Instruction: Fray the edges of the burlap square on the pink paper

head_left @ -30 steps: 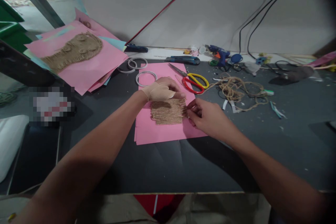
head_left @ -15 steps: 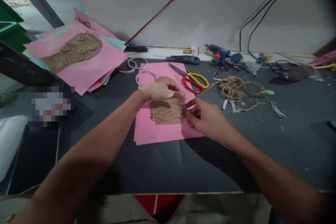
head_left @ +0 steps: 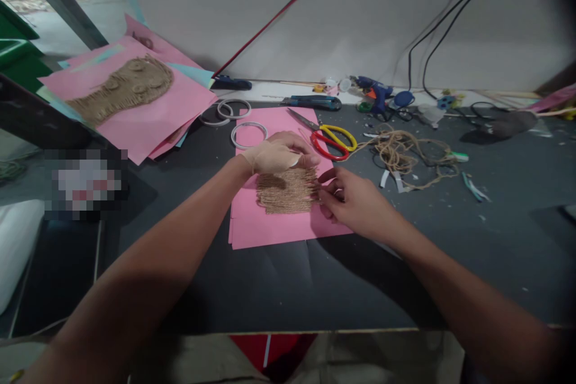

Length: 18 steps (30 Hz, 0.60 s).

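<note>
A patch of jute twine strands lies side by side on a pink paper sheet in the middle of the dark table. My left hand, in a thin pale glove, presses down on the top edge of the strands with its fingers curled. At the patch's right edge, my right hand pinches a strand between thumb and fingertips. Red-and-yellow scissors lie just beyond the hands on the same sheet.
A loose tangle of jute twine sits right of the scissors. White rings lie behind the sheet. A stack of pink sheets with a finished jute piece is at the left. A blue glue gun, a cutter and cables line the back wall.
My right hand has shifted slightly left, closer against the right edge of the jute patch. The left hand stays pressed on the top of the strands.
</note>
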Each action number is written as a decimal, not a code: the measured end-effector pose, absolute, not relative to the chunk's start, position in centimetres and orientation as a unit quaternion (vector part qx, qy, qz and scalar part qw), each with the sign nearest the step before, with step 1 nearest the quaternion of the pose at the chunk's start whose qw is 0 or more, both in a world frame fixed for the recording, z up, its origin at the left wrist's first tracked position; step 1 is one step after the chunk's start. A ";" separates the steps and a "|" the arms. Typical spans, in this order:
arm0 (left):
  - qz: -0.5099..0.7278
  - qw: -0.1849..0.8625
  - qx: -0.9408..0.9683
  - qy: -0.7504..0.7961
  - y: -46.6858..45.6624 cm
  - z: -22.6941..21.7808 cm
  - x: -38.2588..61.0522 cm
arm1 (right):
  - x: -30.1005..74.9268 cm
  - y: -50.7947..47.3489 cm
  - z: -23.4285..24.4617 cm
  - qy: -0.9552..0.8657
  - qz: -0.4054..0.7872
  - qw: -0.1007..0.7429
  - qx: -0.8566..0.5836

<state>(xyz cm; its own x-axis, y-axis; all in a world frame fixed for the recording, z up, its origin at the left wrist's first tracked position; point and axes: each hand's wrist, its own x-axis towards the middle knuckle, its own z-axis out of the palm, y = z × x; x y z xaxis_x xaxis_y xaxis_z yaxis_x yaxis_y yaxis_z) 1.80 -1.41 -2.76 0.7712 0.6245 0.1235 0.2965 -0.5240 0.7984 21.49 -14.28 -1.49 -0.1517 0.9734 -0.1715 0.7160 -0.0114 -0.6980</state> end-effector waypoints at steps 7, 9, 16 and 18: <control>0.188 0.423 0.845 0.269 -1.5 -2.6 1.7 | 22.7 -14.0 -1.6 -0.665 0.317 0.240 -0.632; 0.190 0.434 0.837 0.273 -1.5 -2.6 1.6 | 23.0 -13.9 -1.6 -0.663 0.292 0.254 -0.641; 0.189 0.430 0.833 0.291 -1.6 -2.4 1.4 | 23.6 -12.9 -1.3 -0.613 0.232 0.363 -0.662; 0.195 0.424 0.836 0.290 -1.5 -2.4 1.4 | 23.8 -12.7 -1.0 -0.592 0.230 0.393 -0.665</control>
<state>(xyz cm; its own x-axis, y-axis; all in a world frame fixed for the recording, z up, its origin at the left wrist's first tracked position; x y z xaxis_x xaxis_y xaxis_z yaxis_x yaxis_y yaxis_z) 1.37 -1.55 -2.38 0.7565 0.6492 0.0794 0.3188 -0.4720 0.8220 23.80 -12.70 -1.05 0.1933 0.9682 0.1589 0.6060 0.0095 -0.7954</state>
